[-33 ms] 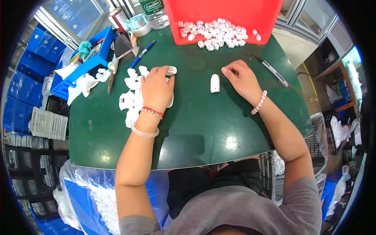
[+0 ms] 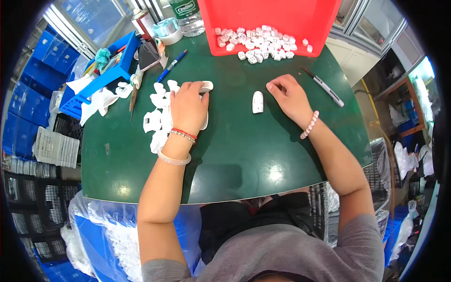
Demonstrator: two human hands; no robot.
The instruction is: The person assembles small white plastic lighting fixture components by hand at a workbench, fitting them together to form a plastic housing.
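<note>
green table — white parts | 1 white piece | blue pen | red bin — back

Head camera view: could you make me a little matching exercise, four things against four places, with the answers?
1. Left hand
2. Lone white piece
3. Grey pen
4. Small pale blocks

A. In and just before the red bin
B. Right of the right hand
C. Over the white parts
D. Between the two hands

Pairs: 1-C, 2-D, 3-B, 4-A
</note>
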